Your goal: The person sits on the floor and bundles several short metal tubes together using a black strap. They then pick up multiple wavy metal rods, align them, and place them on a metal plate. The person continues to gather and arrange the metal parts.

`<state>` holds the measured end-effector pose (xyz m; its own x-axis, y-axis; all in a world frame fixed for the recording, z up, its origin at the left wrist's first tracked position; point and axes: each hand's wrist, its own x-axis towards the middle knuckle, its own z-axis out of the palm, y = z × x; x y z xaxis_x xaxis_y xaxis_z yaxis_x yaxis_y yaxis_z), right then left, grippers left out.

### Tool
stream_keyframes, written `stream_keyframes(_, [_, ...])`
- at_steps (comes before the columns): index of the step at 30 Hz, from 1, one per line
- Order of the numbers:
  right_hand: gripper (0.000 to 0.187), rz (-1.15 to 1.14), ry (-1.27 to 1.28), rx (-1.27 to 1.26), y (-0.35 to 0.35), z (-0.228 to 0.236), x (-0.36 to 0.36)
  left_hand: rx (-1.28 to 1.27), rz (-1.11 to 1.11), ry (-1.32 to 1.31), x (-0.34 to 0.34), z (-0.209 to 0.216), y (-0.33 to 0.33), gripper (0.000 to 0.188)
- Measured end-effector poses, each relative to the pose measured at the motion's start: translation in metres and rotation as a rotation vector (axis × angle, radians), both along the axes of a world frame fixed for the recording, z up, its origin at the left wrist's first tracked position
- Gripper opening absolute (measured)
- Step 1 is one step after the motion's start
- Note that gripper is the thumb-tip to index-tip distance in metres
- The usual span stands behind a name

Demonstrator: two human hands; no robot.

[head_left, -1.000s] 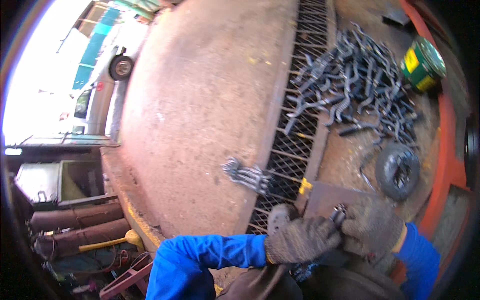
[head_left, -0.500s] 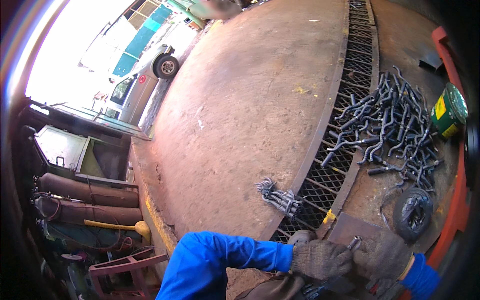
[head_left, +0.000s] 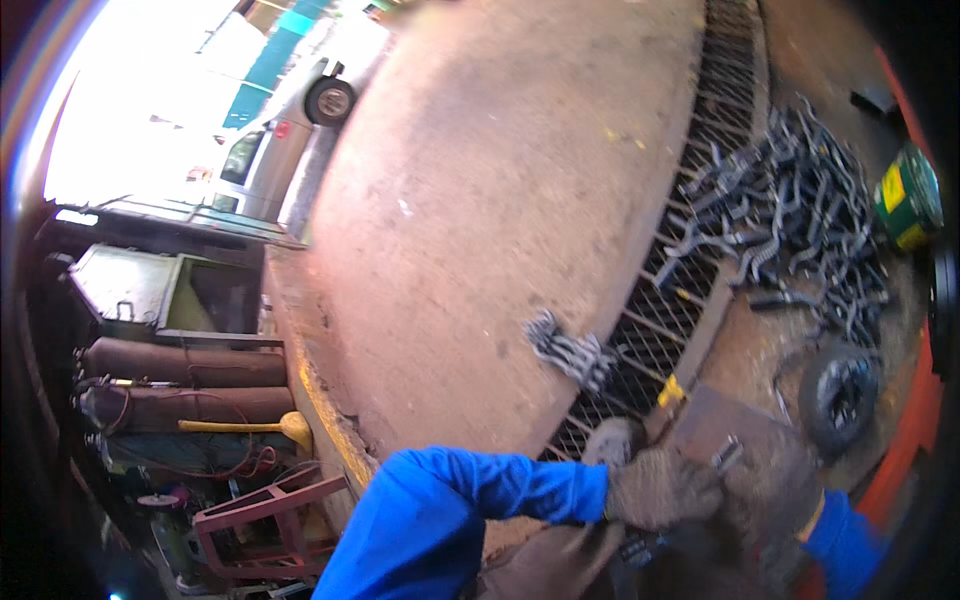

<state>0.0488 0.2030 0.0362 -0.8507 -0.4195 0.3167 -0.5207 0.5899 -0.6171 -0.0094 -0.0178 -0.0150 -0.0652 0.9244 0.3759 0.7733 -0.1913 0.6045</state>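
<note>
Both my hands wear dark knitted gloves and are close together at the lower right. My left hand (head_left: pixel 665 490) is closed in a fist. A short grey metal rod end (head_left: pixel 728 453) sticks up between the two hands; which one grips it is hard to tell. My right hand (head_left: pixel 785 500) is smeared by motion, its fingers unclear. Below the left hand shows part of a dark ribbed bundle (head_left: pixel 640 548). Beyond it, a tied bundle of bent ribbed steel bars (head_left: pixel 570 350) lies by the floor grating. A flat metal plate (head_left: pixel 705 425) lies just past the hands.
A heap of bent ribbed bars (head_left: pixel 790 210) covers part of the grating (head_left: pixel 655 325). Right of it are a green can (head_left: pixel 908 200), a black wire coil (head_left: pixel 838 398) and a red frame (head_left: pixel 908 430). Gas cylinders (head_left: pixel 185 410) and a yellow scoop-like object (head_left: pixel 293 430) are left.
The view has shifted slightly, so the floor items sit differently. My hands stay close together around the rod end. The right hand has become blurred by motion.
</note>
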Motion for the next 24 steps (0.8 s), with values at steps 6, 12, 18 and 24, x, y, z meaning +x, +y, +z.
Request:
stream_keyframes(6, [0.036,-0.017,-0.213,0.141,0.008,-0.008,0.024,-0.009,-0.049,-0.075,-0.013,0.006,0.002,0.033])
stream_keyframes(12, [0.033,-0.01,-0.249,0.033,0.009,-0.021,0.033,-0.001,-0.034,-0.042,-0.011,0.008,0.004,0.035])
stream_keyframes(18, [0.025,-0.059,-0.123,0.001,0.003,-0.019,0.028,-0.006,-0.076,-0.079,-0.014,0.006,-0.002,0.035])
stream_keyframes(24, [0.028,-0.037,-0.184,0.012,0.004,-0.018,0.027,0.034,-0.016,-0.233,-0.014,0.002,-0.001,0.026])
